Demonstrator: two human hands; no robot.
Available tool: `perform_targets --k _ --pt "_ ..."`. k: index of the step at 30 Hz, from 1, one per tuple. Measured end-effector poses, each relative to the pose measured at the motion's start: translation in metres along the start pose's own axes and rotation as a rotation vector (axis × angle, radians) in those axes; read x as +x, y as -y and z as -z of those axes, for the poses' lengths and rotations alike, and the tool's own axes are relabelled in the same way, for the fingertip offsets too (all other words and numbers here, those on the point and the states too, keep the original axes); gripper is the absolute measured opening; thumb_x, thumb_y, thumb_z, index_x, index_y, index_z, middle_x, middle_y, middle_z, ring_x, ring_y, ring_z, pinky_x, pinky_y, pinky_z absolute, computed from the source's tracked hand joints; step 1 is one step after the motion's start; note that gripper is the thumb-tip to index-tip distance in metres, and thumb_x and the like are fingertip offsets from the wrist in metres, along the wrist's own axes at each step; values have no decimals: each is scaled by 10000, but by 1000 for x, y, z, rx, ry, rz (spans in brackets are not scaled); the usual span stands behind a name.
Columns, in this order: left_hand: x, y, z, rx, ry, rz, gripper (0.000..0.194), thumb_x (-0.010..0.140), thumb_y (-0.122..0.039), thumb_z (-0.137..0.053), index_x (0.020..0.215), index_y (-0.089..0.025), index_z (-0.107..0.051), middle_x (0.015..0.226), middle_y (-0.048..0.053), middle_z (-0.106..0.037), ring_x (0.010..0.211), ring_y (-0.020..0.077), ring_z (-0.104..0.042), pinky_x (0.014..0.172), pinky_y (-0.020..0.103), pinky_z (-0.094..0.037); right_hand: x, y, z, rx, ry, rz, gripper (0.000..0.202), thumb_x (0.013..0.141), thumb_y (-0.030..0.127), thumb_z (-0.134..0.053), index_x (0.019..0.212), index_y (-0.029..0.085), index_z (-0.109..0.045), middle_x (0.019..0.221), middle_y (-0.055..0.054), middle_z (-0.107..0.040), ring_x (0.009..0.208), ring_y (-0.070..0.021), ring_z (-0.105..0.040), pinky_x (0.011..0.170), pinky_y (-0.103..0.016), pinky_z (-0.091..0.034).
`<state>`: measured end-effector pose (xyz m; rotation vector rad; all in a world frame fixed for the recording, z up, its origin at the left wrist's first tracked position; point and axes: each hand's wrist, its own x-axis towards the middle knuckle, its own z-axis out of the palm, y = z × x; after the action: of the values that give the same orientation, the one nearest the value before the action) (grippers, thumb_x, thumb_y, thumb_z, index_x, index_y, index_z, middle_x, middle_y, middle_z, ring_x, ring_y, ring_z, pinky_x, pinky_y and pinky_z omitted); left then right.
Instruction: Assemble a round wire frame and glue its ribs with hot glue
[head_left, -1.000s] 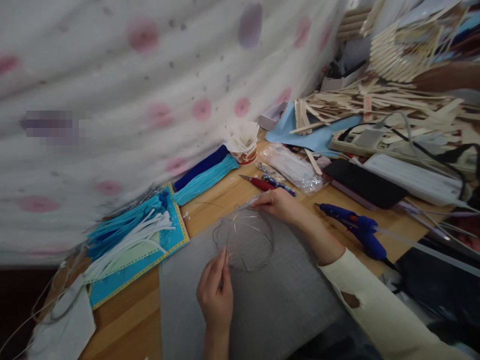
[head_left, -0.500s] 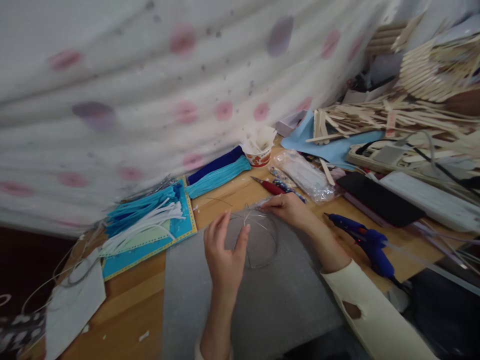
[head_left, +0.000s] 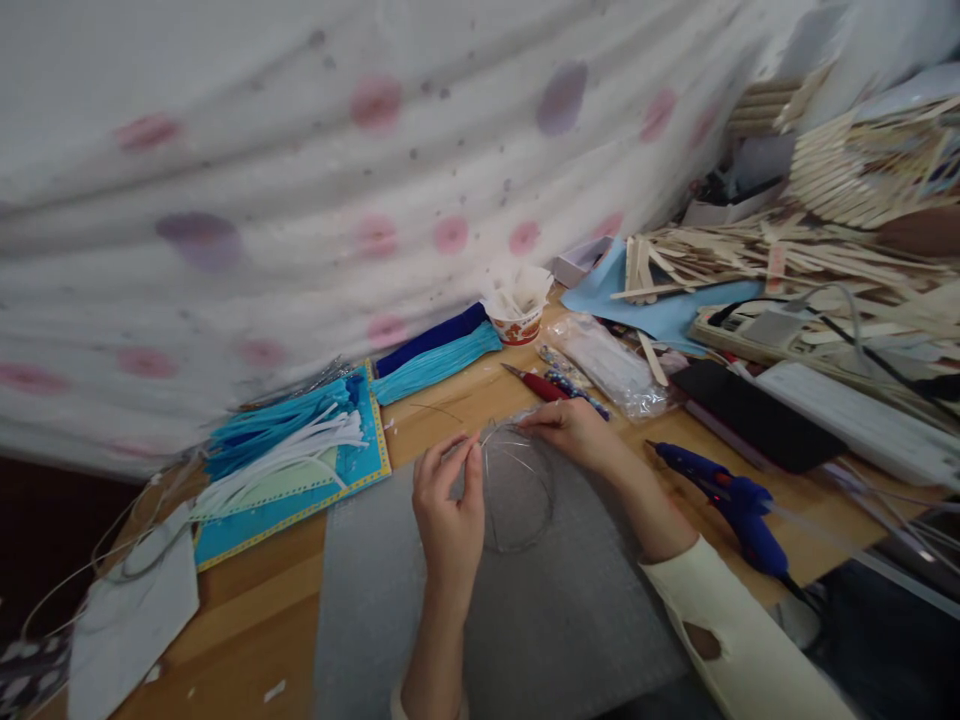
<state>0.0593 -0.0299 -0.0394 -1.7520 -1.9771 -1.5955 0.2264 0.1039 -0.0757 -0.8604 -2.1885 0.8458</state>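
Note:
A thin wire ring (head_left: 517, 548) with loose strands inside its loop is held over the grey cutting mat (head_left: 570, 620). My left hand (head_left: 451, 500) pinches the wire at the ring's upper left, thumb and forefinger together. At the upper right, my right hand (head_left: 574, 430) has its fingertips closed on the same ring. Exactly which strand each hand grips is too fine to make out. Just beyond my right hand lies a red-handled tool (head_left: 541, 384) with a pointed tip.
A blue glue gun (head_left: 720, 485) lies to the right, beside a black phone-like slab (head_left: 757, 412). White and blue pipe cleaners (head_left: 300, 440) cover a blue board at left. A paper cup (head_left: 517, 310) stands at the back; wooden sticks (head_left: 750, 255) pile up far right.
My left thumb and forefinger were apart and have closed on the wire at the ring's upper left. My right hand keeps its pinch. The view has shifted slightly.

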Motion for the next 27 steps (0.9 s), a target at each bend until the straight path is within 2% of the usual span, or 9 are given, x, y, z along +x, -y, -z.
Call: perform_targets --k 9,27 --pt "0 2 -1 -67 29 11 200 934 -289 -587 1021 -236 -759 1044 74 -733 1013 196 -670 911 370 -539 -1 0 1 7 5 -13 241 835 123 -601 930 225 -797 907 -55 -791 839 -212 -744 814 -312 -557" --pt "-3 5 -5 -262 53 173 212 928 -333 -599 1026 -249 -766 1078 69 -721 1065 202 -646 951 360 -507 -2 -3 -2 7 -16 -21 216 838 146 -610 912 218 -799 898 -56 -791 846 -215 -741 820 -309 -549"
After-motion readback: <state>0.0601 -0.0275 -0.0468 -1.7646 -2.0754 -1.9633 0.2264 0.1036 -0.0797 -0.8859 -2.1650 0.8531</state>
